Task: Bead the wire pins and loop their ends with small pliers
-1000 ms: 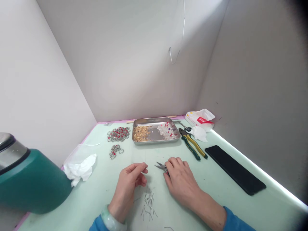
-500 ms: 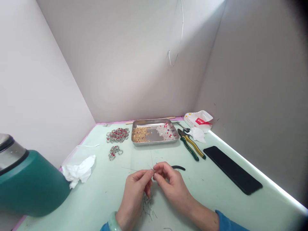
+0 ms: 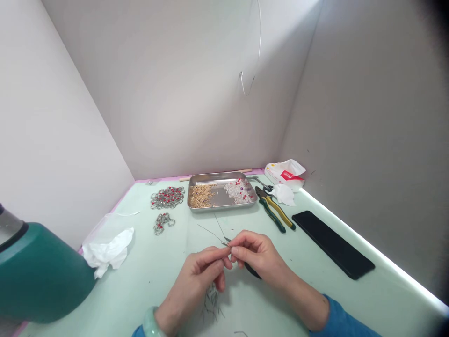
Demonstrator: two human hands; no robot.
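Thin dark wires (image 3: pixel 209 230) spread forward from where my fingertips meet. My left hand (image 3: pixel 198 276), with its fingers drawn together, is at the near end of the wires; the exact grip is hidden. Close beside it, my right hand (image 3: pixel 257 252) is closed, thumb and index finger pinched by the wires. A black-handled tool (image 3: pixel 253 271), apparently small pliers, shows beneath the right hand, its dark tip near the wires. Its middle is covered by the fingers. Under my left hand lies a loose heap of cut wire pieces (image 3: pixel 212 304).
A metal tray (image 3: pixel 222 209) holds gold and clear-and-red beads. To its left are two piles of red-beaded wire loops (image 3: pixel 167 197). Green-and-yellow pliers (image 3: pixel 273 213), a black phone-like slab (image 3: pixel 333 243) and tissue (image 3: pixel 283 194) lie right. A green bottle (image 3: pixel 42 276) stands left.
The black-handled tool has swung round under my right hand, its handle now pointing nearer to me. My left fingers have stretched forward, and the wires' angle differs. The whole view has shifted slightly.
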